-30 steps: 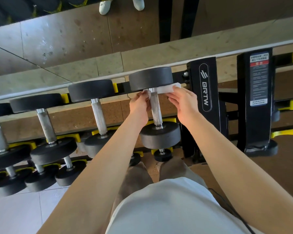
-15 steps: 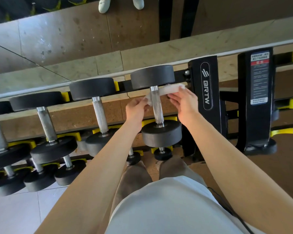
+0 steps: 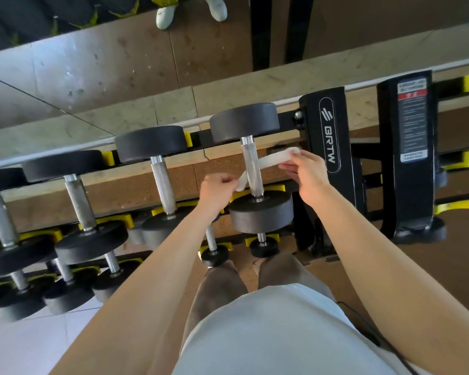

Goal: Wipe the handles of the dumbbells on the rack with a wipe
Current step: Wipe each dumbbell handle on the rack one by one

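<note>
A white wipe (image 3: 272,160) is looped behind the knurled steel handle (image 3: 251,166) of the rightmost dumbbell on the top rack tier. My left hand (image 3: 217,189) pinches the wipe's lower left end, just left of the handle. On the other side my right hand (image 3: 305,171) pinches the upper end, slightly higher. The wipe runs taut and slanted across the handle. Black round heads (image 3: 261,215) cap both ends of the dumbbell.
More dumbbells (image 3: 163,182) line the rack to the left, with smaller ones on lower tiers in yellow cradles (image 3: 264,188). A black rack upright (image 3: 328,147) stands just right of my right hand; a second upright (image 3: 412,147) further right. A mirror runs behind the rack.
Both hands have spread apart and moved down the handle. The wipe, bunched near the top head before, is now stretched slanted around the handle, the left end lower.
</note>
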A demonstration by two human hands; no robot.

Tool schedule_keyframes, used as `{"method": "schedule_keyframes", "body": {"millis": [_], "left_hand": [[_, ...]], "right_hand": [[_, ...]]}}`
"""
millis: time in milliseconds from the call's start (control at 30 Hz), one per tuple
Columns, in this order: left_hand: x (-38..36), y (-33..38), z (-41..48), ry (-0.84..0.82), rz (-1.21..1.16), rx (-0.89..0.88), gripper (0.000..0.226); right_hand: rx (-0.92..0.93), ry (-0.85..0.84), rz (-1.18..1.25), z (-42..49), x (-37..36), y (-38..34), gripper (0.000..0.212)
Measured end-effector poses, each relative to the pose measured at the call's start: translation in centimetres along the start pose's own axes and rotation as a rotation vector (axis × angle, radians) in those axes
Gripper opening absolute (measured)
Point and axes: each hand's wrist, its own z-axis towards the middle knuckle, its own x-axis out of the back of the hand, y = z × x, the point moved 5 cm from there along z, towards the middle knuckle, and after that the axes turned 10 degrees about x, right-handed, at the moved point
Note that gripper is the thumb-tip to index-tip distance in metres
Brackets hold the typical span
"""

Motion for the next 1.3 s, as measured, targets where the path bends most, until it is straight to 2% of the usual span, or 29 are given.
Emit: {"method": "schedule_keyframes", "body": {"millis": [100, 167, 200, 300, 367, 433, 500, 567, 667, 767, 867, 933, 1033, 1133, 1233, 1300], "left_hand": [[-1.7, 0.8, -0.1, -0.024, 0.201, -0.075, 0.018], [-1.2, 0.4, -0.3, 0.01, 0.32, -0.088, 0.01], [-0.8, 0.0, -0.4, 0.0, 0.373, -0.088, 0.015], [0.8, -1.1, -1.0, -0.071, 0.341, -0.088, 0.033], [1.5, -1.3, -1.2, -0.065, 0.236, -0.109, 0.035], [1.1, -0.9, -1.3, -0.047, 0.183, -0.134, 0.023], [-0.6, -0.4, -1.1, -0.075, 0.226, -0.141, 0.013], [-2.2, -0.3, -1.0, -0.093, 0.316, -0.139, 0.017], [-2.2, -0.5, -1.4, -0.055, 0.296, -0.139, 0.016], [-1.0, -0.6, -2.7, -0.109, 0.173, -0.194, 0.016], [-0.3, 0.1, -3.9, -0.143, 0.113, -0.292, 0.025], [-0.7, 0.3, -3.9, -0.155, 0.074, -0.312, 0.023], [-2.1, 0.5, -3.5, -0.11, 0.092, -0.349, 0.004], [-3.1, 0.9, -3.5, -0.001, 0.236, -0.374, 0.019], [-3.1, 1.0, -3.6, 0.0, 0.327, -0.37, 0.018], [-2.6, 0.7, -3.2, -0.008, 0.352, -0.3, 0.019]], "right_hand": [[0.023, 0.023, -0.044, -0.2, 1.7, 0.4, 0.015], [0.009, -0.068, -0.219, -0.4, 1.5, 1.5, 0.023], [0.023, -0.13, -0.345, -0.6, 1.1, 1.8, 0.024], [0.102, -0.369, -0.716, -1.8, -0.8, 2.4, 0.018], [0.105, -0.435, -0.818, -2.6, -1.2, 2.4, 0.023], [0.105, -0.377, -0.752, -2.8, -0.2, 1.7, 0.022], [0.153, -0.266, -0.622, -2.9, 1.3, 0.1, 0.019], [0.217, -0.207, -0.539, -3.2, 2.3, -1.5, 0.022], [0.256, -0.299, -0.587, -3.6, 1.4, -1.7, 0.022], [0.245, -0.529, -0.878, -3.9, -1.3, 0.1, 0.018], [0.306, -0.579, -1.012, -4.2, -2.7, 1.0, 0.02], [0.334, -0.561, -1.015, -4.3, -2.5, 0.8, 0.023], [0.37, -0.543, -0.944, -4.7, -1.4, -0.1, 0.03], [0.4, -0.533, -0.846, -5.2, -0.7, -0.6, 0.025], [0.384, -0.518, -0.744, -5.6, -0.9, -0.2, 0.023], [0.365, -0.485, -0.707, -5.6, -1.1, 0.2, 0.023]]}}
